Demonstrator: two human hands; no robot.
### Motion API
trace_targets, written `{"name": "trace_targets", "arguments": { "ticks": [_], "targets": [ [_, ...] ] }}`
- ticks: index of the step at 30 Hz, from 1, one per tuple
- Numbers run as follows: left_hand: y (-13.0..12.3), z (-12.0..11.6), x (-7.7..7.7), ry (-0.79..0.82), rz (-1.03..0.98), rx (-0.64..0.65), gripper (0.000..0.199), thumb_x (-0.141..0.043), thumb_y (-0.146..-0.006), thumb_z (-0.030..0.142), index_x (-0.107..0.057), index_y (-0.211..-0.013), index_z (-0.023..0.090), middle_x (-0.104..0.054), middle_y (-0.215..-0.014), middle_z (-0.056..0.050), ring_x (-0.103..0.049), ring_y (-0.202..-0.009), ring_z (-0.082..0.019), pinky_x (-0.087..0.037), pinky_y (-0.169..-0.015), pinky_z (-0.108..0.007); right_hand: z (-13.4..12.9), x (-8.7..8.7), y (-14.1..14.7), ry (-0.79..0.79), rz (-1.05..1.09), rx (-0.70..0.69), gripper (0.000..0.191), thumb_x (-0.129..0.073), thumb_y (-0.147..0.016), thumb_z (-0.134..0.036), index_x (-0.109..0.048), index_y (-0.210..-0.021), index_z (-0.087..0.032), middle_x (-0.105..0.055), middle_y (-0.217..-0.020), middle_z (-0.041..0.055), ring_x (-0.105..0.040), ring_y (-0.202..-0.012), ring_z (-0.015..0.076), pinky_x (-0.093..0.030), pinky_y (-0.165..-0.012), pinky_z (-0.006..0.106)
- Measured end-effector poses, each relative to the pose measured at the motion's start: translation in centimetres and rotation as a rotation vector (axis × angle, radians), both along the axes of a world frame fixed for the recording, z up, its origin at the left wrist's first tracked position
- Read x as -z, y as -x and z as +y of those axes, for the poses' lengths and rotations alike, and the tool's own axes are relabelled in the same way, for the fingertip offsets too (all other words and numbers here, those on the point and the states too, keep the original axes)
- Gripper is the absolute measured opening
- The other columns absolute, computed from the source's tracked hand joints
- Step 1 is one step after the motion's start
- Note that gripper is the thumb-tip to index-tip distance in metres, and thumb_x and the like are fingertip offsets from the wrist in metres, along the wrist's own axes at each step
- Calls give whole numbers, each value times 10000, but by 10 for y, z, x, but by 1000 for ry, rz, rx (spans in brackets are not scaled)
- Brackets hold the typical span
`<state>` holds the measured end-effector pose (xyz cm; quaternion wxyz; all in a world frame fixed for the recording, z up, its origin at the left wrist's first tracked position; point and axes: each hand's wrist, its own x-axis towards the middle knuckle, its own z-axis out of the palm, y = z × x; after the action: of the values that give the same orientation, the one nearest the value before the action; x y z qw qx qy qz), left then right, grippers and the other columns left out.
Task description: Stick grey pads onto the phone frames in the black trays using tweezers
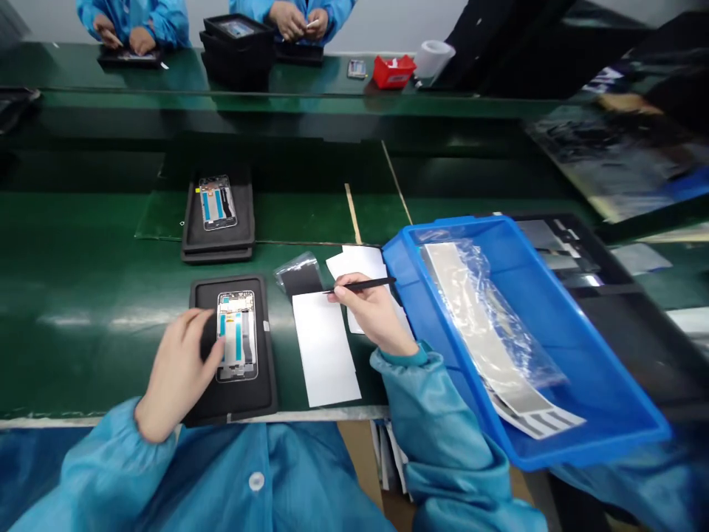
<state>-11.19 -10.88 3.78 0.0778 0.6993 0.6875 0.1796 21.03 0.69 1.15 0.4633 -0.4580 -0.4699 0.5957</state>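
A phone frame point(238, 337) with its inside facing up lies in a black foam tray point(261, 391) near the table's front edge. My left hand point(185, 362) rests at the tray's left side, fingers apart, with the thumb by the phone's left edge. Pinched in my right hand point(372, 307) is a black pen-like tool point(365, 284), its thin tip pointing left. That tip is over the top of a white sheet point(326, 351) right of the tray. A dark piece in a clear bag point(302, 275) lies just behind the sheet.
Another phone frame point(218, 203) sits on stacked black trays point(218, 255) farther back. On the right stands a blue bin point(576, 325) holding strips and plastic film. Across the table, two people in blue sleeves work beside stacked trays point(238, 63) and a red box point(393, 72).
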Motion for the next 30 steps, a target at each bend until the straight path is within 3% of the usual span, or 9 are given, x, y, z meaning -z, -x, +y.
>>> {"name": "trace_targets", "arguments": {
  "ticks": [3,6,10,13,19,30],
  "targets": [
    [-39,67,-9,-26,-81,246,302,-547,-958,369,-598,-1207,207,-652,-1209,-100,-585,-1146,-282,-467,-1027,-439,14,8,7,-39,35,38,253,-845,-758,-389,-704,-877,-215,-685,-846,-9,-732,-725,156,-625,-770,334],
    [-82,132,-2,56,-99,320,328,-640,-911,364,-601,-1188,192,-652,-1189,-99,-586,-1114,-282,-470,-994,-424,26,16,12,-85,33,81,242,-843,-760,-384,-724,-891,-218,-711,-882,7,-745,-737,171,-636,-759,352],
    [-114,179,12,200,-112,394,285,-731,-839,273,-640,-1093,181,-671,-1071,-82,-625,-1009,-261,-492,-885,-369,31,22,12,-107,-6,126,272,-843,-757,-389,-725,-941,-227,-729,-909,14,-752,-763,182,-641,-792,377],
    [-116,187,17,237,-163,453,165,-711,-850,222,-681,-1011,201,-699,-977,-43,-656,-925,-222,-500,-825,-326,32,24,10,-136,-60,164,253,-830,-771,-388,-722,-942,-236,-743,-937,23,-747,-826,191,-633,-838,385],
    [-111,187,16,234,-279,507,102,-660,-905,244,-736,-970,224,-753,-1000,-12,-689,-948,-185,-496,-857,-287,31,30,9,-280,-136,275,165,-822,-785,-307,-731,-908,-244,-755,-941,30,-734,-916,205,-602,-901,391],
    [-118,188,12,249,-317,498,86,-684,-856,212,-770,-852,211,-762,-867,-7,-688,-796,-166,-491,-741,-271,29,31,10,-354,-228,225,119,-808,-800,-286,-745,-899,-269,-772,-945,31,-732,-941,220,-596,-912,419]
  ]
}}
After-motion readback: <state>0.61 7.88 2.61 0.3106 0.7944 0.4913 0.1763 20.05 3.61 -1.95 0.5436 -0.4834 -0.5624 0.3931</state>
